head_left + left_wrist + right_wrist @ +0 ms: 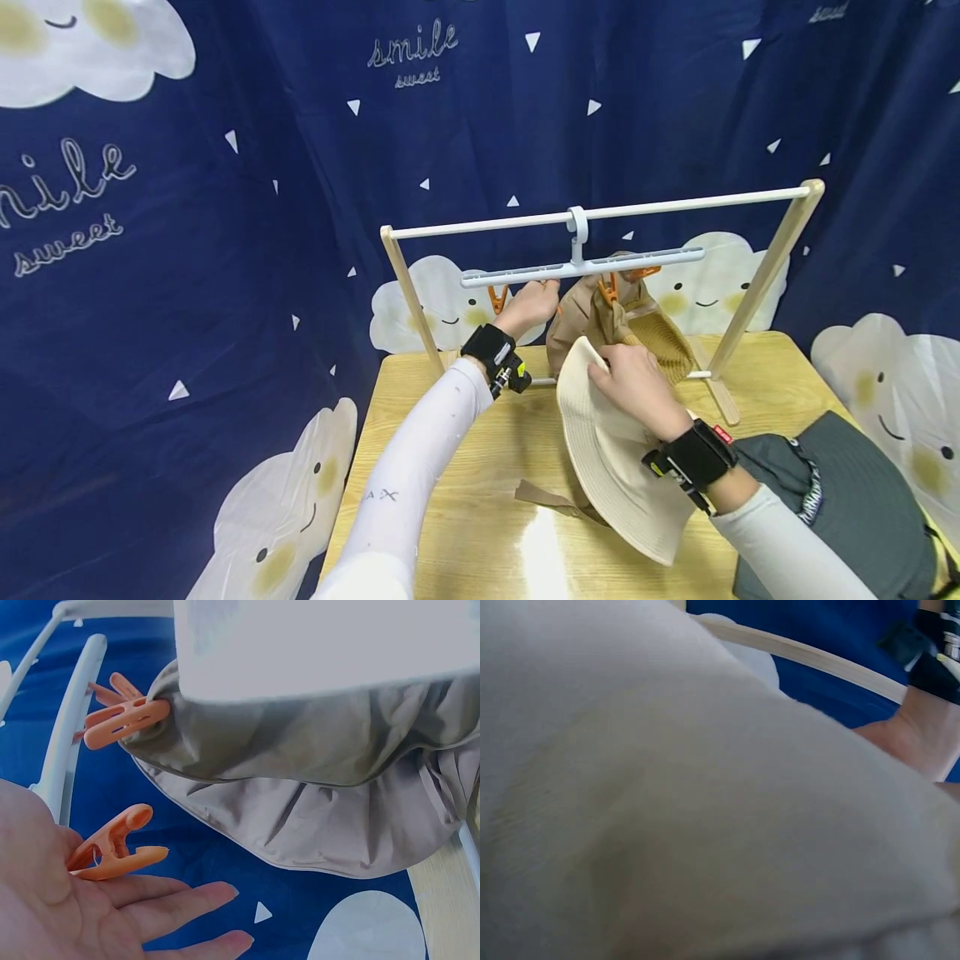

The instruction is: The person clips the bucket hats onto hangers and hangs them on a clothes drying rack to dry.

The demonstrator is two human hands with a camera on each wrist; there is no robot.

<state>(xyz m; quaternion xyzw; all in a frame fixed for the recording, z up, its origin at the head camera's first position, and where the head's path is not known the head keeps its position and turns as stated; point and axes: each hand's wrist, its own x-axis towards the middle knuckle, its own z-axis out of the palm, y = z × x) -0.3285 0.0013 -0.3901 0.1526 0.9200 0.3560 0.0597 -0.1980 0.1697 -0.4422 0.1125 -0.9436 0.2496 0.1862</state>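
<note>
My left hand is raised just under the white hanger. In the left wrist view its thumb and index finger pinch an orange clip with the mouth facing away from the palm, while the other fingers extend. My right hand grips a cream sun hat near its upper edge, its wide brim hanging downward. A brown strap trails below it over the table. Beyond that hat, a brown hat hangs from another orange clip. The cream hat fills most of the right wrist view.
The hanger hooks over the white rail of a wooden rack on the wooden table. One more orange clip hangs left of my left hand. A dark grey hat lies at right. A blue curtain stands behind.
</note>
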